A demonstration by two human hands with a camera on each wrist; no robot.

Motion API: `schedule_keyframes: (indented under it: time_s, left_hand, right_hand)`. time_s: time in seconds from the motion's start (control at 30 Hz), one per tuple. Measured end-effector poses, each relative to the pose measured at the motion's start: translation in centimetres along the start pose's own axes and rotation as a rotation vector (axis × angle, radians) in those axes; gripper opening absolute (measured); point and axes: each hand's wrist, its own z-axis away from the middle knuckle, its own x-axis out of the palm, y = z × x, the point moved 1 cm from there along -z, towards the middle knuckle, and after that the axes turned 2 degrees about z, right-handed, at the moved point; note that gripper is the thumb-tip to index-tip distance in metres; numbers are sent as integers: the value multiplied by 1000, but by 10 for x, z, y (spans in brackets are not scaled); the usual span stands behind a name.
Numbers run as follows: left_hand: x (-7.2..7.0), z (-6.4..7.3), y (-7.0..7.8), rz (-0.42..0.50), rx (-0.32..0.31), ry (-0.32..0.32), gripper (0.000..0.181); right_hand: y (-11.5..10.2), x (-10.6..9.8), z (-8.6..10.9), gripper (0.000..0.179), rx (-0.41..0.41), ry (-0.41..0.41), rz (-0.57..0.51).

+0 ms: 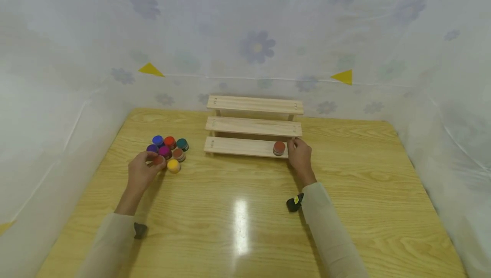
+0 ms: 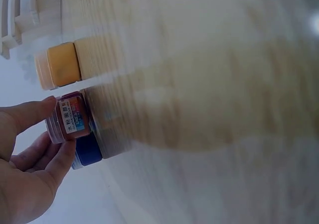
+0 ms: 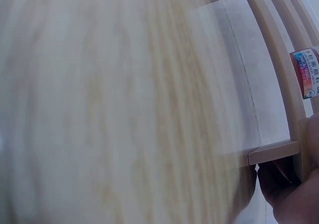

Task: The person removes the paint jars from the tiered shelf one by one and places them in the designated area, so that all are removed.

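My left hand [image 1: 140,171] pinches a reddish-brown paint jar [image 2: 75,117] between thumb and fingers, at the near left edge of a cluster of jars. A yellow paint jar [image 1: 174,166] stands just right of it, and a dark blue jar [image 2: 89,150] shows behind it in the left wrist view. My right hand [image 1: 300,156] grips the right end of the lowest step of a three-tier wooden rack [image 1: 241,146]. On that step, close to the right fingers, sits another reddish-brown paint jar [image 1: 278,148]. In the right wrist view the hand is partly cut off.
The cluster also has blue [image 1: 157,140], red [image 1: 170,142], teal [image 1: 182,144], purple [image 1: 152,148], magenta [image 1: 165,152] and brown [image 1: 178,154] jars. Behind the wood-grain table [image 1: 199,209] hangs a flowered sheet [image 1: 230,22], close behind the rack.
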Motion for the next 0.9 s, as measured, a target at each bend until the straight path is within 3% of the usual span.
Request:
schedule_keyframes:
  time_s: [0.57, 0.9]
  left_hand:
    - [2, -4, 1, -51, -8, -34, 39]
    - [-4, -3, 8, -11, -20, -47, 43]
  right_hand:
    - [0, -1, 0, 42, -20, 3, -10]
    - [2, 1, -1, 41, -11, 10, 10]
